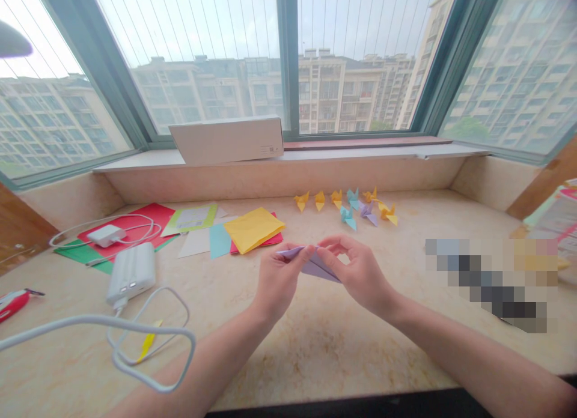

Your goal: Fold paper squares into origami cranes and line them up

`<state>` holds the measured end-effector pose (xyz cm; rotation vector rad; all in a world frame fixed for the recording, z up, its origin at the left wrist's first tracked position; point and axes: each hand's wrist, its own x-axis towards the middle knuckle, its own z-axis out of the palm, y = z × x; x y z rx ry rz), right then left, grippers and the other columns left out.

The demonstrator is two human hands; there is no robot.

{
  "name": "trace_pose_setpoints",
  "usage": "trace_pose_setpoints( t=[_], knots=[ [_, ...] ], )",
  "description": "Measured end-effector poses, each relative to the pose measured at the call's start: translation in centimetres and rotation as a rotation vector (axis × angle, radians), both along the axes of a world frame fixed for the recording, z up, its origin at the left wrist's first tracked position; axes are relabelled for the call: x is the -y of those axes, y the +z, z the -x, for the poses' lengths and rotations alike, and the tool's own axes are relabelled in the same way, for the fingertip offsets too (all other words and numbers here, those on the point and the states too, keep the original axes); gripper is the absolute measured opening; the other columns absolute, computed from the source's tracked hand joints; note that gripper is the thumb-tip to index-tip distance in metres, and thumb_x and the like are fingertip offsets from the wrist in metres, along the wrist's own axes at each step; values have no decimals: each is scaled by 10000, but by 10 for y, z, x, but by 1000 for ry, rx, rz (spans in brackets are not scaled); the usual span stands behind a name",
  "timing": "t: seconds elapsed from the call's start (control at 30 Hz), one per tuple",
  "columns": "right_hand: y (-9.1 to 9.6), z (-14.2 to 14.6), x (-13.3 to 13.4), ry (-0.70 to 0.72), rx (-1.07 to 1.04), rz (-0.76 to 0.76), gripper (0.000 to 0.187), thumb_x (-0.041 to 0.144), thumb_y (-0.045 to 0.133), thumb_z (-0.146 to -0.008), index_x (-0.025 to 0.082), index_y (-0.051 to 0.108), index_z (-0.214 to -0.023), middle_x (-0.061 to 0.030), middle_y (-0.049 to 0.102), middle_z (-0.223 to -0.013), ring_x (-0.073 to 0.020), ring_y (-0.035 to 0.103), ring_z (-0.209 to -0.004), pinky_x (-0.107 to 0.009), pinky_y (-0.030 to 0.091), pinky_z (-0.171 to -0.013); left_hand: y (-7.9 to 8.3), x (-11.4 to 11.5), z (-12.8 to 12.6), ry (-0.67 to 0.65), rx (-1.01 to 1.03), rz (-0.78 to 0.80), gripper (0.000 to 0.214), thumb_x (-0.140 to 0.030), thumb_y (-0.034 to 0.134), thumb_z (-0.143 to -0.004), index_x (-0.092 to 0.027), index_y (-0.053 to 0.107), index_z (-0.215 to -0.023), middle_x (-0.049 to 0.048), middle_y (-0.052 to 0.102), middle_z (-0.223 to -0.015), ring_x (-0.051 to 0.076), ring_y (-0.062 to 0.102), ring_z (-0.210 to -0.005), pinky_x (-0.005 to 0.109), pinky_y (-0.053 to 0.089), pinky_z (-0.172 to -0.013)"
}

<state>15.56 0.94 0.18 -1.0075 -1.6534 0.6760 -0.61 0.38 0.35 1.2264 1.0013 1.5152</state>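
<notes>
A folded sheet of purple origami paper (321,269) is held between my two hands, a little above the stone counter (315,340). My left hand (280,280) pinches its left side, thumb on top. On the right side, the thumb and fingers of my right hand (356,263) grip the paper near its upper edge. My fingers cover part of the folds. Beyond my hands stand several small paper cranes: yellow ones such as this crane (337,198), blue ones such as this crane (347,217), and a purple crane (368,212).
Left of my hands lie yellow paper (255,229), blue paper (220,241) and red paper (148,218). A white power bank (131,274) with a looping cable (153,329) and a charger (107,235) sit further left. A long white box (228,142) rests on the windowsill.
</notes>
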Motion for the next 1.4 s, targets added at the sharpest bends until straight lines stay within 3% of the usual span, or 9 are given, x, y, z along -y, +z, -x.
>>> trace_pose_setpoints(
  t=[0.2,0.37,0.47,0.7,0.93,1.2,1.4],
  knots=[
    [-4,-1,-6,25,-32,100,237,422,657,-887,190,705,-904,-68,743,-884,-219,684,-837,-391,538,-806,-5,-2,-2,-82,30,94,319,-443,798,-762,-132,751,-707,20,679,-648,110,542,-587,221,418,-568],
    [0,0,-3,222,-137,341,478,487,667,-875,192,563,-1236,-115,720,-1075,-212,706,-822,-346,551,-694,-5,-5,-1,-73,117,106,378,-488,788,-759,-111,773,-743,38,702,-653,118,581,-587,227,461,-585],
    [1,-1,-5,318,-134,403,523,443,714,-848,184,529,-1262,-94,736,-992,-172,676,-680,-317,524,-619,-3,-6,1,-75,136,97,370,-479,784,-769,-109,777,-760,51,725,-676,128,610,-595,237,490,-599],
    [10,-9,-15,293,-263,441,467,367,788,-776,179,588,-1154,-50,748,-861,-124,599,-574,-272,478,-534,5,-6,6,-110,139,17,327,-451,727,-840,-125,748,-851,75,770,-844,186,722,-782,340,579,-839],
    [14,-12,-18,344,-327,485,493,339,819,-733,178,595,-1141,-30,739,-822,-102,561,-556,-241,453,-500,7,-6,7,-94,130,-13,307,-436,718,-849,-130,737,-860,78,775,-855,205,744,-799,349,607,-815],
    [11,-8,-16,275,-324,361,523,316,807,-730,198,567,-1179,-2,713,-810,-99,553,-542,-246,461,-491,6,-7,7,-137,157,-8,305,-410,620,-919,-119,711,-925,104,780,-935,223,749,-885,385,596,-888],
    [13,-11,-18,351,-348,438,609,311,826,-714,197,521,-1230,-3,709,-791,-105,540,-548,-238,452,-472,7,-6,8,-75,164,-23,267,-408,659,-890,-149,670,-956,80,778,-923,223,755,-866,371,616,-814]
  ],
)
